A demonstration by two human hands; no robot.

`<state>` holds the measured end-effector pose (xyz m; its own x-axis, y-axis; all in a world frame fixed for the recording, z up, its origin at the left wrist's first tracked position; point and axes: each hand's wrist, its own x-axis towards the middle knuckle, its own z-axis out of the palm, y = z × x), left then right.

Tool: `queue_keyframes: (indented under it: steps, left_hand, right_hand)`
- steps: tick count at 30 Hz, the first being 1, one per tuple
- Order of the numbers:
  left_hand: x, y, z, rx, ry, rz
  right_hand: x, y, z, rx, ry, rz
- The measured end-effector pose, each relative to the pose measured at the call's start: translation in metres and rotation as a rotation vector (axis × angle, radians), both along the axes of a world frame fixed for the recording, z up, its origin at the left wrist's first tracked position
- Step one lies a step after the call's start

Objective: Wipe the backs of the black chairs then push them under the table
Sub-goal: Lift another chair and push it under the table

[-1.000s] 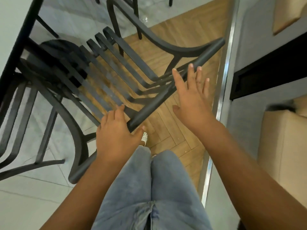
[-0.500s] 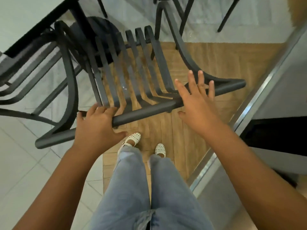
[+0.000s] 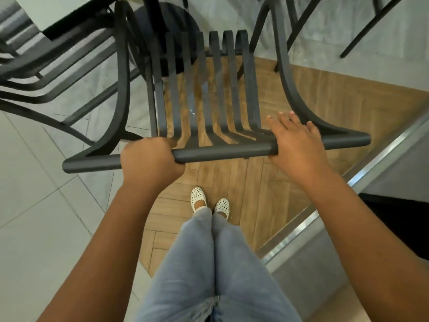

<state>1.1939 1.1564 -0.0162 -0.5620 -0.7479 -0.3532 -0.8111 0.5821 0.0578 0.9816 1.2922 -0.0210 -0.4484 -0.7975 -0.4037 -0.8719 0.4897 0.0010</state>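
Observation:
A black slatted chair [image 3: 209, 89] stands directly in front of me, its back's top rail [image 3: 220, 153] running left to right. My left hand [image 3: 148, 161] is closed around the rail's left part. My right hand [image 3: 297, 145] lies on the rail's right part with palm down and fingers stretched forward, not curled. The chair's seat end reaches under the white table with a black edge [image 3: 76, 26] at the top left. No cloth is visible in either hand.
A second black chair [image 3: 46, 89] sits close on the left by the table. The table's round black base [image 3: 167, 24] lies beyond the slats. More chair legs [image 3: 371, 24] stand at the top right. A metal floor strip [image 3: 348, 182] runs diagonally on the right.
The chair's rail has swung from slanted to level in my view. My left hand has closed fully around the rail. My right hand has come down onto it.

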Motion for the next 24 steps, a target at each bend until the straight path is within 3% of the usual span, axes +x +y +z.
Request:
queue_keyframes:
  steps: [9, 15, 24]
  left_hand:
    - [0.005, -0.001, -0.007, -0.021, 0.052, -0.030]
    - [0.002, 0.001, -0.008, -0.006, 0.053, -0.009]
    - [-0.044, 0.029, 0.000, 0.036, 0.019, 0.050]
  right_hand:
    - [-0.008, -0.002, 0.002, -0.031, 0.028, 0.111]
    - [-0.017, 0.004, -0.004, -0.239, 0.084, 0.158]
    - [-0.084, 0.013, -0.013, -0.338, 0.053, 0.314]
